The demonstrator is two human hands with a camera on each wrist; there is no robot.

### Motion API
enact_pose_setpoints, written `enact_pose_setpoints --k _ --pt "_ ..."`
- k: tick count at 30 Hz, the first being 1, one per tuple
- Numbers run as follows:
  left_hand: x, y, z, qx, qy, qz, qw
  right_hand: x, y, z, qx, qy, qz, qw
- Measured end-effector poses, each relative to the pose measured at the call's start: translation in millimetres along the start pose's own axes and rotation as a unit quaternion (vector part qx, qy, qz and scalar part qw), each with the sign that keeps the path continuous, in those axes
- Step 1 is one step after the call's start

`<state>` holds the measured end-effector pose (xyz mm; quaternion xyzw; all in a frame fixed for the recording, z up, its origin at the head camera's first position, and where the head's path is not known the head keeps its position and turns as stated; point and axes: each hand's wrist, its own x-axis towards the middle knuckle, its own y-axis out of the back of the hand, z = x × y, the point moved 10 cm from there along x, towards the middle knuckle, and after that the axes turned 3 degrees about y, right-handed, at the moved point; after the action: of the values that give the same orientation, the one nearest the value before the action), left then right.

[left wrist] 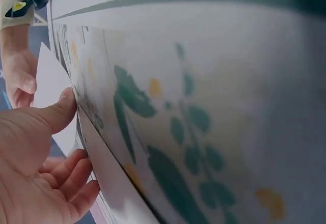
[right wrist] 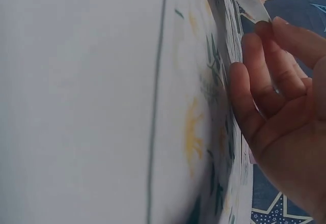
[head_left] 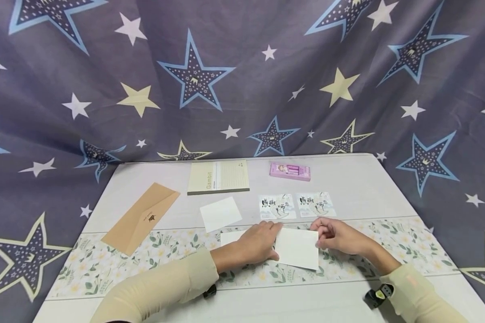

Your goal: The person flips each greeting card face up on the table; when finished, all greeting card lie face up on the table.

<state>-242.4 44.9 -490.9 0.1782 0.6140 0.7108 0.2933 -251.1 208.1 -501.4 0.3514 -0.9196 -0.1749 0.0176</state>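
A white folded card [head_left: 297, 248] lies at the near middle of the table, its right panel raised slightly off the surface. My right hand [head_left: 337, 235] pinches that panel's right edge between thumb and fingers; the pinch also shows in the right wrist view, where the card [right wrist: 250, 1] is seen nearly edge-on. My left hand [head_left: 255, 243] rests across the card's middle, thumb toward the near side, and hides the fold. To its left, part of the white left panel [head_left: 231, 237] shows. In the left wrist view the left hand's fingertips [left wrist: 90, 188] touch the paper.
Behind the hands lie two printed cards [head_left: 277, 207] with dark characters. A blank white sheet [head_left: 221, 214] and a brown envelope [head_left: 141, 218] are to the left. Farther back are a Gambit notepad [head_left: 218, 176] and a purple box [head_left: 289, 171]. A star-patterned curtain [head_left: 242, 80] surrounds the table.
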Motion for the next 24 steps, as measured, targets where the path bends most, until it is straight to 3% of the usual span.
enact_pose_setpoints --k 2,5,9,11,14,17,21,24 --pt "0.4 1.7 -4.1 -0.016 0.015 0.006 0.9998 -0.1 0 -1 0.007 0.002 0.000 1.0000" --pt "-0.1 7.0 -9.1 -0.081 0.027 0.026 0.9960 -1.4 4 0 -0.006 0.005 0.013 0.9999" --pt "-0.8 21.5 -13.1 -0.182 0.028 0.073 0.9803 -5.7 13 1 -0.032 0.005 0.039 0.9987" --pt "-0.1 30.8 -13.9 -0.207 0.025 0.104 0.9725 -8.8 20 3 -0.033 0.001 0.057 0.9978" --pt "2.5 43.6 -11.3 -0.207 0.012 0.147 0.9671 -13.7 29 5 -0.015 -0.009 0.077 0.9969" --pt "5.6 50.1 -3.5 -0.186 -0.018 0.168 0.9678 -17.6 33 4 0.021 0.005 0.077 0.9968" --pt "9.4 51.0 4.7 -0.173 -0.045 0.168 0.9694 -21.4 38 0 0.047 0.036 0.070 0.9958" --pt "13.3 50.3 7.4 -0.168 -0.047 0.167 0.9704 -24.1 43 1 0.023 0.029 0.077 0.9963"
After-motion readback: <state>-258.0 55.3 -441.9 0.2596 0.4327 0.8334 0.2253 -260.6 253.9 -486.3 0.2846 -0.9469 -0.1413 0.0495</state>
